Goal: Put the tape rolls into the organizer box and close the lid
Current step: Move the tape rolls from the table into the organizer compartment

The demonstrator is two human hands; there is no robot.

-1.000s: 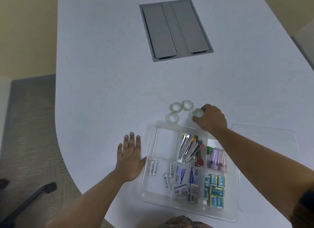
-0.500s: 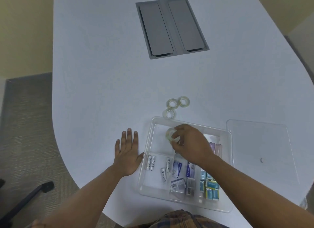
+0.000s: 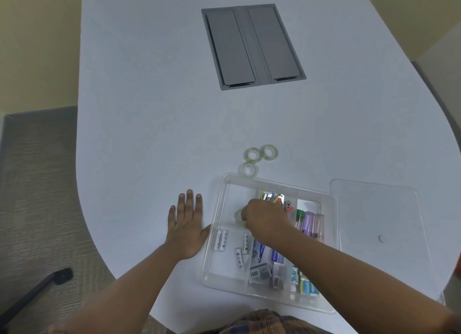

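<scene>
The right hand is gripping a clear tape roll inside the organizer box, upper-left compartment. The left hand is lying flat, fingers spread, at the box's nine o'clock. Three tape rolls are sitting at its twelve o'clock, the lid at three.

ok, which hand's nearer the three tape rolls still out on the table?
Right. The right hand is inside the organizer box, just below the three tape rolls; the left hand lies flat left of the box.

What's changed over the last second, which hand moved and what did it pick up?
The right hand took one tape roll from the group on the table and carried it toward the person into the box's empty far-left compartment, where it grips it. Unchanged: the left hand flat beside the box, three rolls outside, the lid off.
</scene>
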